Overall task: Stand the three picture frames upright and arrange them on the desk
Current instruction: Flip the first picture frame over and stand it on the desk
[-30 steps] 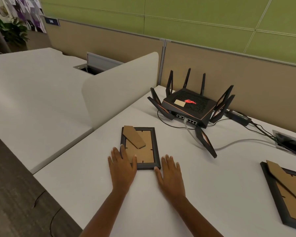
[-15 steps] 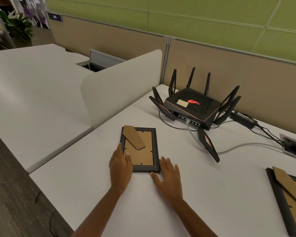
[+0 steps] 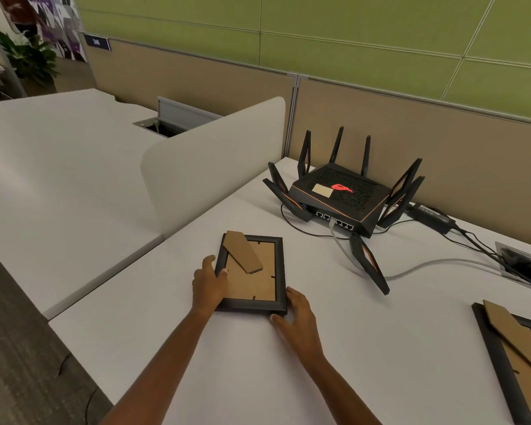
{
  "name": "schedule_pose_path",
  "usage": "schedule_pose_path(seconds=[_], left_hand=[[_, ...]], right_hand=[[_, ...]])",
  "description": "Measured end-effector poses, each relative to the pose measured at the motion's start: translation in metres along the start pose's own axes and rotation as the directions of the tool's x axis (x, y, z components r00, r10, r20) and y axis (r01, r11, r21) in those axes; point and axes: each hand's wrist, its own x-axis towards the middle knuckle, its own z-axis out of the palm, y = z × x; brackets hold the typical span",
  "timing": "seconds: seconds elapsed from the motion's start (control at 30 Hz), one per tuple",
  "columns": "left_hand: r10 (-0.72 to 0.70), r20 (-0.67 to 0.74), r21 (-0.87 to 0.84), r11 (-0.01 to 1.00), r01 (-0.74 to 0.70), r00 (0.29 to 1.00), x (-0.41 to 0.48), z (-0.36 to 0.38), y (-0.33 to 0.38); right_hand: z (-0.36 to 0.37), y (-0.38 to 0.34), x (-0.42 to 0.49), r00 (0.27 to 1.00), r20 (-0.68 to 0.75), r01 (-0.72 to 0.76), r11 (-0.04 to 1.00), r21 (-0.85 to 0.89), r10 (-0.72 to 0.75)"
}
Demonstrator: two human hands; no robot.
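Note:
A small black picture frame [image 3: 258,280] lies face down on the white desk [image 3: 380,348], its brown cardboard back and folded stand facing up. My left hand [image 3: 209,283] grips its left edge, thumb on the back. My right hand [image 3: 298,320] holds its near right corner, which seems slightly raised off the desk. A larger black frame [image 3: 515,360] lies face down at the right edge, partly cut off. A third frame is not in view.
A black router [image 3: 344,197] with several antennas stands behind the small frame, cables [image 3: 426,265] running right to a desk port [image 3: 524,265]. A white divider panel [image 3: 209,161] rises at the desk's left edge, with another desk beyond. The partition wall runs along the back.
Both hands went from lying flat beside the small frame to gripping its left edge and near right corner. The camera shifted a little left.

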Motion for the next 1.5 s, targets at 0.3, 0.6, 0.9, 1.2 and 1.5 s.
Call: schedule_pose_path(seconds=[0.3,0.6,0.9,1.2,1.5], left_hand=[[-0.102,0.272,-0.256,0.951,0.174,0.957,0.000,-0.016,0.013],[-0.067,0.443,-0.436,0.855,0.280,0.894,-0.018,-0.021,0.037],[-0.073,0.569,-0.547,0.710,0.444,0.819,-0.053,-0.029,0.070],[0.024,0.766,-0.509,0.633,0.583,0.642,-0.077,-0.024,0.099],[-0.011,0.742,-0.230,0.935,0.270,0.671,-0.093,0.020,0.105]], right_hand=[[-0.016,-0.003,0.002,0.996,-0.074,-0.040,0.984,0.174,0.054],[-0.042,-0.012,0.007,0.981,-0.180,0.111,0.978,0.176,-0.079],[-0.089,-0.010,-0.007,0.896,-0.293,0.312,0.943,-0.116,-0.333],[-0.114,-0.027,-0.039,0.808,-0.496,0.422,0.900,0.111,-0.319],[-0.153,-0.026,-0.065,0.810,-0.536,0.458,0.828,0.323,-0.238]])
